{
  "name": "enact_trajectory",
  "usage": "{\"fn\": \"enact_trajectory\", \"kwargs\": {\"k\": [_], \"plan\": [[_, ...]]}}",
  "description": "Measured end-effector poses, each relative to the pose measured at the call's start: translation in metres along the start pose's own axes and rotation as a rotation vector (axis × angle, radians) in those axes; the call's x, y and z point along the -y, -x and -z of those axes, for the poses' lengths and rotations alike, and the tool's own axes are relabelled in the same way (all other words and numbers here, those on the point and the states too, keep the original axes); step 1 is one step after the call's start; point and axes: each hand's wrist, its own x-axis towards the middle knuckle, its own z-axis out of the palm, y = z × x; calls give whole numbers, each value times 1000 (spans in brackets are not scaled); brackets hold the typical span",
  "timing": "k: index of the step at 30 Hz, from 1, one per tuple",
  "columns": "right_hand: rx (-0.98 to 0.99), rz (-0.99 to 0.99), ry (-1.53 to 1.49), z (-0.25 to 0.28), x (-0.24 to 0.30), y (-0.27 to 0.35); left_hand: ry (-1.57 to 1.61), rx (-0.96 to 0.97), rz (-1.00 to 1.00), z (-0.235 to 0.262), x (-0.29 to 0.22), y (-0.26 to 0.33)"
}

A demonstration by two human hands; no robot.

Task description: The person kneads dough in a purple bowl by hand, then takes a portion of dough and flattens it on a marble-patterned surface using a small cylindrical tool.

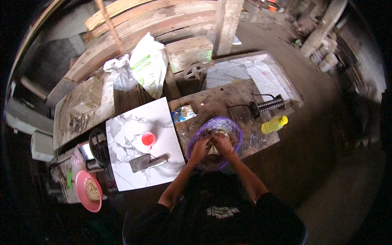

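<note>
Both my hands are inside a purple translucent basin (pixel 232 125) on a dark wooden bench. My left hand (pixel 200 148) and my right hand (pixel 222 143) press together around a pale lump (pixel 214 150) in the basin, fingers curled on it. What the lump is cannot be told from here.
A white marble-pattern tile (pixel 130 130) lies to the left with a red cup (pixel 148 139) and a metal cleaver (pixel 146 162). A small packet (pixel 183 113), a black coiled tool (pixel 267 105) and a yellow bottle (pixel 274 124) lie on the bench. A pink plate (pixel 81 196) sits lower left.
</note>
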Motion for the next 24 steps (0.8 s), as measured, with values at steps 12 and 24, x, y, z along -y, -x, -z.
{"fn": "enact_trajectory", "kwargs": {"k": [12,24], "plan": [[232,157,-172,18,24,-10,10,-94,380,26,-12,20],[282,217,33,-7,10,-37,-372,-235,393,-6,-24,17]]}}
